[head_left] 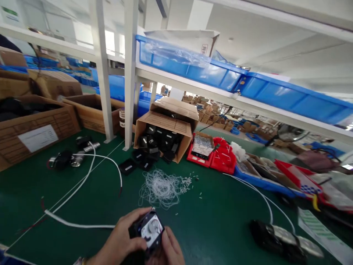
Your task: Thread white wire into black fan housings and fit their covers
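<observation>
Near the bottom middle, my left hand (121, 235) grips a small black housing (151, 230) with a white inner plate and thin wires. From the other side, my right hand (171, 247) is closed on the same housing; its lower fingers are partly hidden. A white cable (82, 225) runs left from beside my left hand across the green table (215, 228). Beyond my hands lies a tangle of thin clear string (160, 187), with small white pieces (186, 183) at its right.
Black parts spill from a cardboard box (180, 147) at the back. Red trays (223, 160) stand beside it. Metal and black assemblies lie left (62, 160) and right (278, 239). Blue bins (187, 71) sit on the overhead shelf; white posts (129, 81) rise at the table's back.
</observation>
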A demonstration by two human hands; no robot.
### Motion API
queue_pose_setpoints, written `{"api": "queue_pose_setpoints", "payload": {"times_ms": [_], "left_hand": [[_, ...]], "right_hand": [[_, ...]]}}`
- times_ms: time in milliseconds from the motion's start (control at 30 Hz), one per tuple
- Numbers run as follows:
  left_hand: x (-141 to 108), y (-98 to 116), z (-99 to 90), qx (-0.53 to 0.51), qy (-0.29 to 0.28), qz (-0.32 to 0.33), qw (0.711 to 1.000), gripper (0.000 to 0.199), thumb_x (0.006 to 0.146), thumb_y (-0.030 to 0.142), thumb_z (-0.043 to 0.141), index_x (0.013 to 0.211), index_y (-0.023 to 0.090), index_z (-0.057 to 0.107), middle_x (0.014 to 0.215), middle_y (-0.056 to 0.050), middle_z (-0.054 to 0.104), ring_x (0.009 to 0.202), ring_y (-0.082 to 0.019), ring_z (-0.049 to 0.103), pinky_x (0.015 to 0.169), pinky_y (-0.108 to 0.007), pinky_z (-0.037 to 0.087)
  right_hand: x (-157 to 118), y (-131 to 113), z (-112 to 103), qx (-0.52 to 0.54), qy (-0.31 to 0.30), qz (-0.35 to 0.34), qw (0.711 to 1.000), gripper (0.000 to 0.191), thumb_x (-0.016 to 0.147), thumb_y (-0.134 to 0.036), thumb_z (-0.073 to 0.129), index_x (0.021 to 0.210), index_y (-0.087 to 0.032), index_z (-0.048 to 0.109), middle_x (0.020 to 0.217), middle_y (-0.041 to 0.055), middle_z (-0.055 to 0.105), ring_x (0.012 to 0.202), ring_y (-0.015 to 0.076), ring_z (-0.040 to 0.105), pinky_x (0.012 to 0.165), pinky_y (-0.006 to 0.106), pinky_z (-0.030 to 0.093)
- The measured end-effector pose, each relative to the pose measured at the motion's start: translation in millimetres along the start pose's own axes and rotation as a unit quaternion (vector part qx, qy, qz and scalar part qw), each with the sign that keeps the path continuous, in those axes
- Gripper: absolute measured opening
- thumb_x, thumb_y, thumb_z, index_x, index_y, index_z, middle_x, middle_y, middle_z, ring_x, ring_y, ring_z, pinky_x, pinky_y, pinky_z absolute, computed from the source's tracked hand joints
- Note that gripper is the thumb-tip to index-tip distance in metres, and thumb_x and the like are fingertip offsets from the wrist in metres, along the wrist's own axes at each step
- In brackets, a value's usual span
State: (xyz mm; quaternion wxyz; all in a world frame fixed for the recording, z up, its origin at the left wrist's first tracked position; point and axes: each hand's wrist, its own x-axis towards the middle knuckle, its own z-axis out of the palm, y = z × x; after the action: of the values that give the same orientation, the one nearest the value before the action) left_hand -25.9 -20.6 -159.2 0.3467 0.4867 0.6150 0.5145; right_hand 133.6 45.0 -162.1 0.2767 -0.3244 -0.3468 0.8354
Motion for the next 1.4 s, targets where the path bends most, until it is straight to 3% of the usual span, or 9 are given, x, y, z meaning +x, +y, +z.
{"api": "queue_pose_setpoints", "payload": {"times_ms": [67, 233, 367, 500, 667, 867, 1067, 1167, 1400], "left_hand": [[-2, -10, 9.2, 0.034, 0.039, 0.015, 0.999, 0.07, 0.07, 0.074, 0.058, 0.125, 0.031, 0.053, 0.124, -0.006, 0.056, 0.118, -0.032, 0.047, 0.104, -0.043, 0.035], [-4, -3, 41.2, -0.029, 0.059, -0.071, 0.995, 0.099, 0.052, 0.048, 0.082, 0.133, 0.024, 0.03, 0.124, -0.009, 0.053, 0.11, -0.031, 0.053, 0.099, -0.042, 0.041], [1, 9, 46.5, -0.003, 0.067, -0.105, 0.992, 0.073, 0.066, 0.033, 0.066, 0.126, 0.019, 0.028, 0.121, -0.011, 0.052, 0.105, -0.028, 0.055, 0.093, -0.04, 0.044], [2, 4, 37.7, -0.018, 0.014, -0.074, 0.997, 0.071, 0.065, 0.027, 0.068, 0.126, 0.023, 0.031, 0.128, -0.008, 0.047, 0.115, -0.026, 0.049, 0.099, -0.038, 0.04], [-1, -8, 37.6, -0.024, -0.011, -0.082, 0.996, 0.086, 0.057, 0.022, 0.076, 0.128, 0.026, 0.028, 0.127, -0.007, 0.048, 0.112, -0.027, 0.052, 0.097, -0.039, 0.042], [1, -8, 39.0, -0.058, -0.019, -0.061, 0.996, 0.079, 0.06, 0.028, 0.076, 0.126, 0.024, 0.032, 0.124, -0.009, 0.049, 0.11, -0.028, 0.053, 0.095, -0.038, 0.043], [2, -7, 37.8, -0.048, -0.018, -0.065, 0.997, 0.079, 0.06, 0.029, 0.074, 0.127, 0.021, 0.033, 0.125, -0.012, 0.049, 0.111, -0.03, 0.051, 0.097, -0.041, 0.043], [2, -7, 37.4, -0.044, -0.021, -0.067, 0.997, 0.079, 0.061, 0.027, 0.073, 0.128, 0.02, 0.033, 0.126, -0.013, 0.048, 0.113, -0.03, 0.05, 0.099, -0.042, 0.041], [2, -4, 36.8, -0.031, -0.011, -0.071, 0.997, 0.078, 0.061, 0.028, 0.075, 0.127, 0.023, 0.034, 0.126, -0.01, 0.047, 0.114, -0.029, 0.048, 0.099, -0.042, 0.038]], "right_hand": [[2, 4, -2, 0.046, -0.009, 0.002, 0.999, 0.054, 0.065, -0.065, 0.072, 0.083, -0.019, 0.05, 0.064, 0.0013, 0.065, 0.045, 0.0124, 0.059, 0.045, 0.023, 0.048], [-4, 10, -3, 0.064, -0.008, -0.048, 0.997, 0.045, 0.076, -0.059, 0.066, 0.089, -0.02, 0.048, 0.076, 0.0015, 0.065, 0.06, 0.0127, 0.062, 0.049, 0.021, 0.047], [-7, -13, -18, -0.12, -0.041, -0.042, 0.991, 0.041, 0.083, -0.059, 0.055, 0.092, -0.019, 0.054, 0.086, 0.004, 0.065, 0.074, 0.0161, 0.062, 0.057, 0.025, 0.047], [14, -67, -60, -0.47, 0.037, -0.131, 0.872, 0.031, 0.088, -0.045, 0.049, 0.079, -0.017, 0.06, 0.07, 0.0039, 0.063, 0.066, 0.0179, 0.061, 0.063, 0.029, 0.046], [80, -114, -99, -0.554, 0.096, -0.171, 0.809, 0.01, 0.078, -0.026, 0.056, 0.081, -0.018, 0.061, 0.074, 0.0033, 0.064, 0.067, 0.0185, 0.059, 0.063, 0.029, 0.045], [155, -129, -79, -0.643, 0.071, -0.227, 0.729, 0.01, 0.075, -0.011, 0.056, 0.074, -0.018, 0.063, 0.075, 0.0033, 0.061, 0.069, 0.018, 0.054, 0.069, 0.031, 0.043], [186, -127, -52, -0.696, -0.036, -0.273, 0.663, 0.018, 0.067, -0.006, 0.069, 0.076, -0.022, 0.068, 0.097, 0.004, 0.062, 0.099, 0.0215, 0.051, 0.09, 0.036, 0.04], [190, -128, -49, -0.704, -0.052, -0.275, 0.652, 0.014, 0.071, -0.007, 0.067, 0.067, -0.019, 0.065, 0.09, 0.0037, 0.064, 0.096, 0.0206, 0.053, 0.09, 0.036, 0.039], [185, -147, -49, -0.71, -0.057, -0.271, 0.648, 0.013, 0.084, -0.014, 0.056, 0.089, -0.019, 0.066, 0.091, 0.0042, 0.064, 0.087, 0.0174, 0.057, 0.08, 0.032, 0.044]]}}
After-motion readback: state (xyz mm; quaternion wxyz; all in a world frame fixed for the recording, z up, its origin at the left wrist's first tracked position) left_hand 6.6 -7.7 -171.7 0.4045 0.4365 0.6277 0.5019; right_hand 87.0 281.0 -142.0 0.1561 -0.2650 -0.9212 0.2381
